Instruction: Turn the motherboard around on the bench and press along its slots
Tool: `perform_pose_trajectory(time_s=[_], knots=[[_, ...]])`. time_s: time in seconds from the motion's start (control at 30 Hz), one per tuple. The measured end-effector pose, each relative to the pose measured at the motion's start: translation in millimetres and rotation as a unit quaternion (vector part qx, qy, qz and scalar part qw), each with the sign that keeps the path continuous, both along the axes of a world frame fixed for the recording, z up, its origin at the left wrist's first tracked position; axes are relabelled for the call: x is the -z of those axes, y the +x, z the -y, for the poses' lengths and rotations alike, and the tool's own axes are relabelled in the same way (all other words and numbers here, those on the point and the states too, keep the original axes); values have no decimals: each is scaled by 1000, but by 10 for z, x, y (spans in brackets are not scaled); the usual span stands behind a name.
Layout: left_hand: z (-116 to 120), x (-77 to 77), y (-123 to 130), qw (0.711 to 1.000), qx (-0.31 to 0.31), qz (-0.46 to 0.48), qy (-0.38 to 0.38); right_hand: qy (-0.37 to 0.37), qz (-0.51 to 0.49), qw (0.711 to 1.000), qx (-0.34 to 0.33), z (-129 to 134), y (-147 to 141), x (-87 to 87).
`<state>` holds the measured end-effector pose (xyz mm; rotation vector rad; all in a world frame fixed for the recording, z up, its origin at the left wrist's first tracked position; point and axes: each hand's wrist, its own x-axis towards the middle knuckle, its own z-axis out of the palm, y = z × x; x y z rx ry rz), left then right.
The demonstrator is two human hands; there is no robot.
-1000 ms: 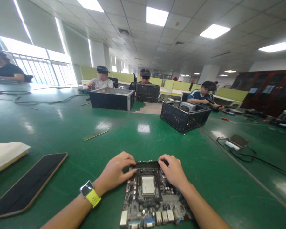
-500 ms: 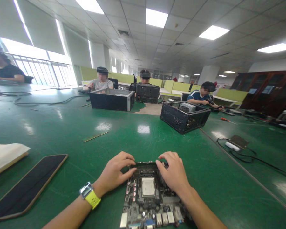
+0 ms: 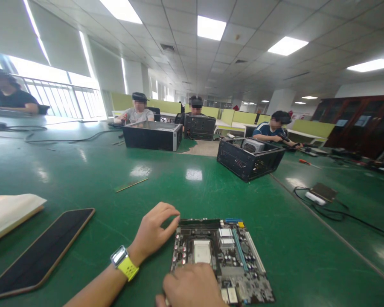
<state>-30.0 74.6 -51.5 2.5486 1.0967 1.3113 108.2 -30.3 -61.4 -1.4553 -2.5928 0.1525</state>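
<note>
A computer motherboard [image 3: 230, 256] with a silver processor in its socket lies flat on the green table [image 3: 185, 187] in front of me. My left hand [image 3: 153, 232], with a yellow-strapped watch on the wrist, rests at the board's far left corner, fingertips touching its edge. My right hand [image 3: 190, 288] sits low at the near edge of the board, fingers curled, partly cut off by the frame. Neither hand visibly holds anything.
A dark phone [image 3: 41, 251] and a pale notebook [image 3: 9, 211] lie to my left. Open black computer cases [image 3: 248, 160] [image 3: 152, 135] stand further back, where several people sit working. Cables and a small device [image 3: 320, 194] lie at right. A thin strip [image 3: 131, 184] lies mid-table.
My right hand has pulled back from the board's far edge to its near edge, uncovering the board's right side. The left hand stays at the far left corner.
</note>
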Motion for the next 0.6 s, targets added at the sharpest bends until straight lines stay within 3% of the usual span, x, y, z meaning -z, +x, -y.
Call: perform_pose_trajectory(time_s=[0.07,0.13,0.2,0.3,0.37,0.47,0.6], knots=[[-4,6,-12,1000,-2,-2,-4,-9,8,1000,13,-84,129,-75],[-5,8,-23,1000,-2,-2,-6,12,0,998,65,-229,365,-160],[0,3,-28,1000,-3,-3,-5,36,3,985,167,-422,696,-226],[10,-10,-25,1000,0,-7,-5,40,15,945,325,-704,1245,-272],[13,-16,-18,1000,3,-10,-7,30,16,923,383,-827,1536,-275],[11,-17,-2,1000,7,-18,-10,32,19,919,393,-887,1734,-269],[12,-24,22,999,14,-38,-2,27,4,940,339,-756,1552,-299]])
